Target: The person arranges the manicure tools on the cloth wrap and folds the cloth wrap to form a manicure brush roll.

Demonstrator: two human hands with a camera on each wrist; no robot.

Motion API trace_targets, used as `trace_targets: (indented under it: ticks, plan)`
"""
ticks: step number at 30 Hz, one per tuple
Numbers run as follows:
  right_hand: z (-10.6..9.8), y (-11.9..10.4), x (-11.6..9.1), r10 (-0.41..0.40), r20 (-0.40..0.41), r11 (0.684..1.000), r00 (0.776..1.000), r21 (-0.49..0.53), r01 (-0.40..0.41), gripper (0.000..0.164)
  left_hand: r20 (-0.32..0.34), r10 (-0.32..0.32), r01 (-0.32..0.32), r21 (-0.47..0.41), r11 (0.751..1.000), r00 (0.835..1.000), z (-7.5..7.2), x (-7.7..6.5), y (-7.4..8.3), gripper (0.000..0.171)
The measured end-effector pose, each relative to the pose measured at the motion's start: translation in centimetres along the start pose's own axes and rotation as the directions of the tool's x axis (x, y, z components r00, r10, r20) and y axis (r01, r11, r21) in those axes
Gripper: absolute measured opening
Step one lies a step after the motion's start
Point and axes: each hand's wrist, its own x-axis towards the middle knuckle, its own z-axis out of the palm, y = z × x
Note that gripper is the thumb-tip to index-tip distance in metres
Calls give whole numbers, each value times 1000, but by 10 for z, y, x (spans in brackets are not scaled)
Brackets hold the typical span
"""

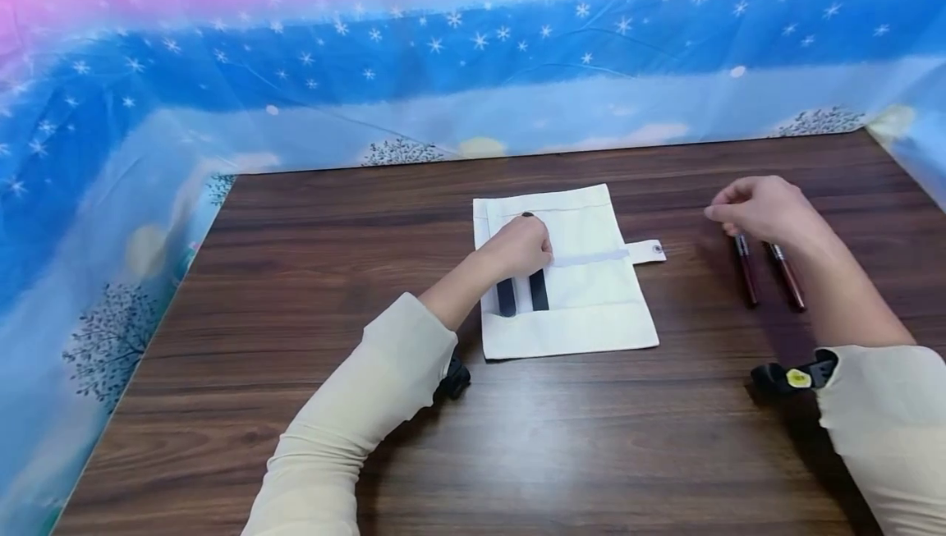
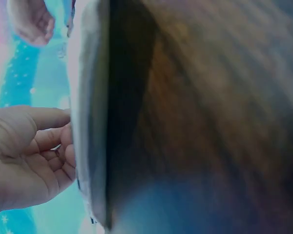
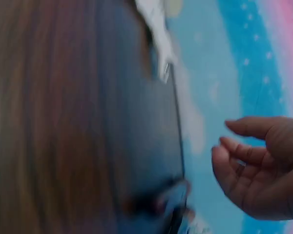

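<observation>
A white fabric roll-up case [image 1: 569, 339] lies spread out in the middle of the table. Two dark flat-handled items, a left one [image 1: 506, 296] and a right one [image 1: 540, 290], sit in its slots. My left hand [image 1: 521, 245] is over the case with curled fingers, pinching at its cross band [image 1: 594, 258]. The fingertips are hidden behind the case edge [image 2: 90, 122] in the left wrist view. To the right, my right hand [image 1: 764, 208] hovers with loosely bent fingers and nothing in them. Below it are two dark red brush-like sticks, one [image 1: 748, 273] beside the other [image 1: 787, 277].
A strap with a metal snap [image 1: 649, 251] sticks out from the case's right side. The dark wood table [image 1: 332, 232] ends at a hanging cloth [image 1: 443, 84] with snowflakes. Black wrist cameras sit by both cuffs.
</observation>
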Motion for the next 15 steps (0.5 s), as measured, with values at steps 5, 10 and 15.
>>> trace_targets:
  ticks: [5, 10, 15]
  plan:
    - [-7, 27, 1, 82, 40, 995, 996, -52, -80, 40, 9, 14, -14, -6, 1000, 1000, 2, 2, -3, 20]
    - [-5, 37, 6, 123, 109, 992, 986, -17, -122, 36, 27, 51, -50, -27, 998, 998, 4, 4, -3, 27]
    - [-2, 38, 10, 135, 137, 990, 981, 7, -137, 33, 46, 73, -72, -31, 997, 996, 4, 5, -2, 31]
